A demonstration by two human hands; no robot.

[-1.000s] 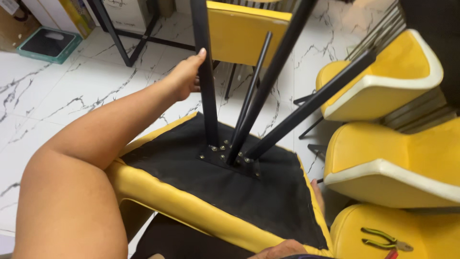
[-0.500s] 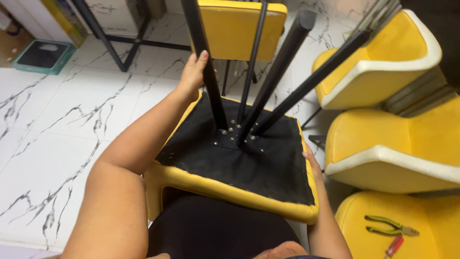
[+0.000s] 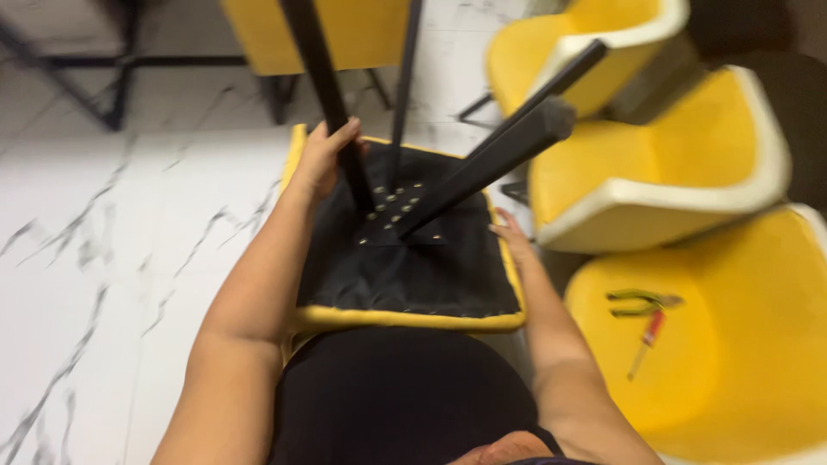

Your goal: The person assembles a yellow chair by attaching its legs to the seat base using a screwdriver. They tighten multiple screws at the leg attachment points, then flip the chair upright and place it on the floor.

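An upside-down yellow chair (image 3: 405, 319) rests against my lap, its black fabric underside (image 3: 405, 263) facing up and several black legs rising from a bolted centre plate (image 3: 398, 213). My left hand (image 3: 325, 159) is wrapped around one black leg (image 3: 323, 82) near its base. My right hand (image 3: 510, 237) lies flat against the seat's right yellow edge, fingers together. A second thick leg (image 3: 508, 151) slants up to the right.
Yellow shell seats with white rims (image 3: 663, 164) stand stacked at the right. On the nearest one lie green-handled pliers (image 3: 642, 301) and a small red screwdriver (image 3: 646, 340). Another yellow chair (image 3: 345, 34) stands ahead. White marble floor (image 3: 112, 232) spreads to the left.
The view has swung left and down, so the chair sits more centred. My left hand keeps hold of the leg; my right hand stays at the seat's right edge.
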